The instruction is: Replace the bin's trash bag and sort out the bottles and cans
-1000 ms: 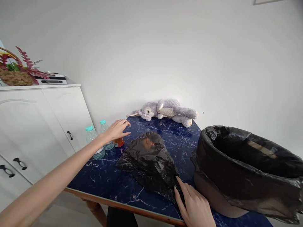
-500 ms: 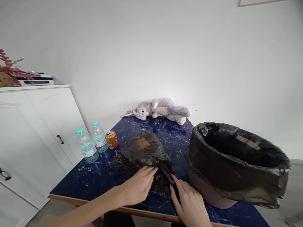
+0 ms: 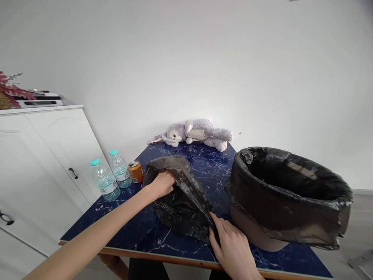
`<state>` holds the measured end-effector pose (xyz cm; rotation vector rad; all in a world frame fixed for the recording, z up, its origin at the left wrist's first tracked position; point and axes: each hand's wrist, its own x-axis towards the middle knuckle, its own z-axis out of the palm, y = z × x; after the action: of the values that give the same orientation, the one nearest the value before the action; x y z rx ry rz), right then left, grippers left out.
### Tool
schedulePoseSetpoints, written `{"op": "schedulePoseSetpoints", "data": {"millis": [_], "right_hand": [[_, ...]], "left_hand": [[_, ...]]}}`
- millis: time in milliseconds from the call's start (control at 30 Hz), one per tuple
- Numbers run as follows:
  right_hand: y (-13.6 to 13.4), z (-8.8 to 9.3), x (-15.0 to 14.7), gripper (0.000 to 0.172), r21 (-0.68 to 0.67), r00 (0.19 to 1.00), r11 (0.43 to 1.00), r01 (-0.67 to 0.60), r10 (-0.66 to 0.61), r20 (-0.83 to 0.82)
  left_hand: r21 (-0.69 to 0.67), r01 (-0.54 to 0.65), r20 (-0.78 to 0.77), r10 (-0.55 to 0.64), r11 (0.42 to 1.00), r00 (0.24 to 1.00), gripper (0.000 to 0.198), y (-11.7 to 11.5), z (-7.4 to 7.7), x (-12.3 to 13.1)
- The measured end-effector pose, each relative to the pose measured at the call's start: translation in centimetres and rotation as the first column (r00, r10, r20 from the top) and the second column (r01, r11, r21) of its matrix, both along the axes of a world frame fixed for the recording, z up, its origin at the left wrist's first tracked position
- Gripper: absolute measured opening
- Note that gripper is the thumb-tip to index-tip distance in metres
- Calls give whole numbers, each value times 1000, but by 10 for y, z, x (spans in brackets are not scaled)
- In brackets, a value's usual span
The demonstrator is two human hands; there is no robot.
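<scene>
A thin black plastic bag (image 3: 185,212) lies loose on the table in front of me, its mouth spread toward the left. My left hand (image 3: 163,183) is closed at the bag's opening and grips its upper edge, with the fingertips partly hidden by the film. Lower right, my right hand (image 3: 230,243) pinches the bag's near right end between thumb and fingers. The film is stretched in a fold between both hands. An orange drink can (image 3: 136,172) stands just left of the bag, apart from it.
Two clear water bottles (image 3: 105,182) with teal caps stand at the table's left edge. On the right is a bin (image 3: 259,233) lined with a black bag. A grey plush rabbit (image 3: 198,132) lies at the far end of the blue table (image 3: 140,237). A white cabinet (image 3: 52,155) stands left.
My left hand has moved up and left, pulling the bag's edge up and opening its mouth. An orange patch seen through the film no longer shows. My right hand keeps its grip.
</scene>
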<state>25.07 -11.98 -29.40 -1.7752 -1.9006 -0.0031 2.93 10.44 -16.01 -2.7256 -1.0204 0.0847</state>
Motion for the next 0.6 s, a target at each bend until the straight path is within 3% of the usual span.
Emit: {"op": "schedulePoseSetpoints", "data": {"millis": [233, 367, 433, 533, 600], "right_hand": [[1, 3, -1, 50, -29, 1000, 1000, 4, -3, 22], [3, 5, -1, 51, -53, 1000, 999, -3, 3, 0], [2, 4, -1, 51, -45, 1000, 999, -1, 1, -11], [2, 4, -1, 49, -12, 1000, 1000, 0, 0, -22], [2, 3, -1, 49, 11, 999, 1000, 5, -5, -33]], "left_hand": [[-17, 20, -76, -21, 1000, 997, 44, 17, 4, 15], [-93, 57, -70, -63, 994, 995, 37, 3, 23, 12], [-150, 77, -51, -85, 986, 995, 37, -10, 36, 1], [-267, 99, 89, -78, 959, 993, 53, -35, 50, -36], [-272, 39, 236, 27, 962, 971, 60, -54, 50, -72]]}}
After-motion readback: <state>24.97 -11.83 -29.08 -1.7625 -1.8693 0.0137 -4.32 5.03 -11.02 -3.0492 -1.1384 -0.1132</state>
